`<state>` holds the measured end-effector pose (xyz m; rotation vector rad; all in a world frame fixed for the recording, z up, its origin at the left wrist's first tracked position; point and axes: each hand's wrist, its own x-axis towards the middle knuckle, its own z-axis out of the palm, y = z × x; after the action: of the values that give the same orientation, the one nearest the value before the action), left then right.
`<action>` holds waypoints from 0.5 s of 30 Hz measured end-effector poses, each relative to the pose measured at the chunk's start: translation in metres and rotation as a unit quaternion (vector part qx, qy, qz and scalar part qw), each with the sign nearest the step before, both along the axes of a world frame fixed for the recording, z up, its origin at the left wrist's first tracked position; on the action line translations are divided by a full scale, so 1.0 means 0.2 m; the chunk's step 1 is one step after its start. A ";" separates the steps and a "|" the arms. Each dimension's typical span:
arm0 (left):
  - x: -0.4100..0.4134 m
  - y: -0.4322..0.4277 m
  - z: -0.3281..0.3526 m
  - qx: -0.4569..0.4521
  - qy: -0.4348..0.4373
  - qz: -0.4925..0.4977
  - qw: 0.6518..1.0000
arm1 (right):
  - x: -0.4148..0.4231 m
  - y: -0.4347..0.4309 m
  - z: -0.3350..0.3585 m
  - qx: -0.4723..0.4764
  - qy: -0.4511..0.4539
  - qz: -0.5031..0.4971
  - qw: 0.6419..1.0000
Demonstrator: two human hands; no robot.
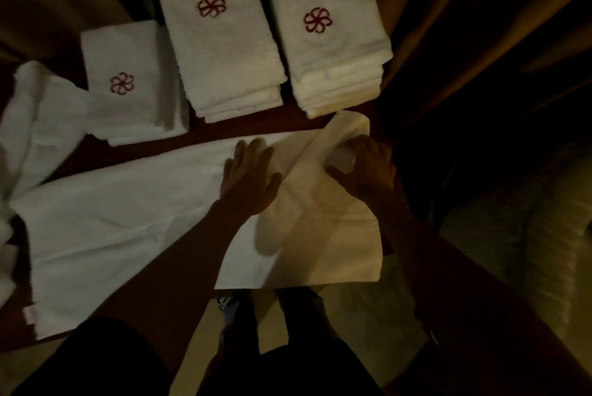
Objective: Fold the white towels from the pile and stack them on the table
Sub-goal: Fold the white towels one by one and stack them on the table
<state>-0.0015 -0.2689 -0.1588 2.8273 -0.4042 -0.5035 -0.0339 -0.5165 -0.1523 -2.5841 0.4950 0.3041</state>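
A long white towel (121, 222) lies spread across the dark red table (205, 128), its right end lifted into a fold. My left hand (250, 174) presses flat on the towel near its middle. My right hand (368, 165) grips the raised right corner of the towel, fingers curled round the cloth. Behind it stand three stacks of folded white towels with red flower emblems: a low one (128, 85) at the left, a taller one (221, 40) in the middle, another (326, 37) at the right. A pile of loose white towels (35, 120) sits at the far left.
The table's right edge runs just past my right hand; beyond it is dark floor and a pale ribbed mat (519, 235). My legs and shoes (230, 306) show below the table's front edge. Brown curtains (480, 11) hang behind.
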 end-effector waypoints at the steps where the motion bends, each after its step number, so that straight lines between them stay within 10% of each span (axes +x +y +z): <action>1: 0.02 0.00 0.00 0.003 0.005 -0.003 1.000 | 0.03 -0.02 0.00 0.021 -0.020 -0.029 0.999; 15: 0.01 -0.08 0.03 -0.030 -0.052 -0.052 0.997 | 0.29 -0.15 0.03 0.084 -0.004 -0.142 0.986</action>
<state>0.0011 -0.2848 -0.1536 2.7936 -0.5788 -0.3586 0.0250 -0.5475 -0.1457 -2.3130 0.7891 0.2261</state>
